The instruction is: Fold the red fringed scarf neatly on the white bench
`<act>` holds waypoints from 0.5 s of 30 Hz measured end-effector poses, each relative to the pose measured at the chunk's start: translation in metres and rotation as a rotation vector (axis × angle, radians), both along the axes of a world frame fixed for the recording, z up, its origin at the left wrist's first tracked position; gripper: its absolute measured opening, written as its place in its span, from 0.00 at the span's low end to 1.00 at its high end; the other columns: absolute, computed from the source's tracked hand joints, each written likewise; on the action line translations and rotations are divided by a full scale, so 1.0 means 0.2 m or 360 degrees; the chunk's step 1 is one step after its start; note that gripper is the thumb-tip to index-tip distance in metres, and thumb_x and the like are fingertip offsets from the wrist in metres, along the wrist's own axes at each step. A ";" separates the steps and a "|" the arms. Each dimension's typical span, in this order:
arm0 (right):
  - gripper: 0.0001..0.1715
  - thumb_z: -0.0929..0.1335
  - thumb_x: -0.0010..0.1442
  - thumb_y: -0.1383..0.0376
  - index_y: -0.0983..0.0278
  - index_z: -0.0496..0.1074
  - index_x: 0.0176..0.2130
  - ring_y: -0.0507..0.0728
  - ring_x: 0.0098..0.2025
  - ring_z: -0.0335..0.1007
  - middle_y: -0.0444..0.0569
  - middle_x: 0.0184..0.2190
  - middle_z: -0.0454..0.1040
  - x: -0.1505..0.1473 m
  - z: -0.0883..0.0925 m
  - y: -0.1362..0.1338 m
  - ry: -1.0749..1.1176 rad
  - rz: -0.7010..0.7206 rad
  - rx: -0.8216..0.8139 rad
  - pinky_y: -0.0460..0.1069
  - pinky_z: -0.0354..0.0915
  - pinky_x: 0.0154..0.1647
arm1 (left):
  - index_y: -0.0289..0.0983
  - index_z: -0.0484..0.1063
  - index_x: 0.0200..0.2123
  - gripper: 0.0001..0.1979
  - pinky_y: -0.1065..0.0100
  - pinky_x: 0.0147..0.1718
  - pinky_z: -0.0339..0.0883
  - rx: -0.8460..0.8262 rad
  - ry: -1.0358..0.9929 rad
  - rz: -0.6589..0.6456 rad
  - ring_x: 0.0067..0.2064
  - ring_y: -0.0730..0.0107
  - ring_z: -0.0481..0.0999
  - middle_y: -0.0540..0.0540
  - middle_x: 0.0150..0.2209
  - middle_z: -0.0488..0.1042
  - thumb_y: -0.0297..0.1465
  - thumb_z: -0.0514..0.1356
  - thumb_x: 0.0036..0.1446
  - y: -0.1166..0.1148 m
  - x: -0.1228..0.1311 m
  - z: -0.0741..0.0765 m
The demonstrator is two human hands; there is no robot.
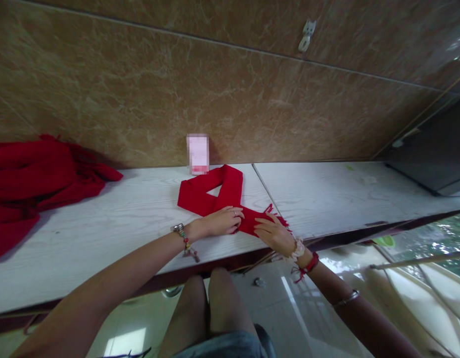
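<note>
A red fringed scarf [215,191] lies folded in a loop on the white wooden table [114,214], close to the front edge. My left hand [224,220] rests flat on the scarf's crossed part, fingers stretched out, a ring on one finger. My right hand [273,231] lies on the scarf's fringed end just to the right, fingers also laid flat. Both wrists wear bracelets.
A heap of red cloth [36,181] lies at the table's far left. A small pink card [197,153] leans against the brown marble wall [230,99]. A dark box [434,149] stands at the far right. My knees [211,308] show below the table edge.
</note>
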State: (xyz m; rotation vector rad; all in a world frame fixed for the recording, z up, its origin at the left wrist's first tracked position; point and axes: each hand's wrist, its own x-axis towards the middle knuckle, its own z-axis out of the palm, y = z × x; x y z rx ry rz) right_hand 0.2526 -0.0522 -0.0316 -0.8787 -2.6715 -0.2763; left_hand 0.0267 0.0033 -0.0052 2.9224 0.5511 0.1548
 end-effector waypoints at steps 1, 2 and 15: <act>0.16 0.58 0.61 0.71 0.62 0.73 0.35 0.57 0.49 0.67 0.49 0.35 0.77 0.00 0.00 0.00 0.0013 -0.0009 -0.0003 0.61 0.57 0.53 | 0.37 0.70 0.34 0.07 0.67 0.55 0.49 -0.0001 0.0015 -0.0002 0.55 0.68 0.61 0.44 0.49 0.69 0.27 0.52 0.57 0.00 0.00 0.01; 0.15 0.59 0.61 0.71 0.62 0.73 0.34 0.57 0.48 0.67 0.49 0.35 0.77 0.00 0.00 -0.01 0.0025 -0.0013 -0.0010 0.61 0.57 0.53 | 0.37 0.70 0.35 0.08 0.66 0.55 0.49 -0.0003 0.0035 0.0002 0.55 0.68 0.60 0.44 0.49 0.68 0.28 0.51 0.58 0.00 0.00 0.02; 0.28 0.60 0.59 0.57 0.67 0.60 0.55 0.65 0.57 0.56 0.61 0.55 0.62 -0.05 -0.02 0.05 -0.0154 -0.0762 -0.0262 0.68 0.52 0.53 | 0.45 0.56 0.57 0.28 0.48 0.55 0.41 -0.0064 0.0247 -0.0064 0.61 0.52 0.48 0.41 0.61 0.54 0.47 0.50 0.55 0.03 -0.03 -0.04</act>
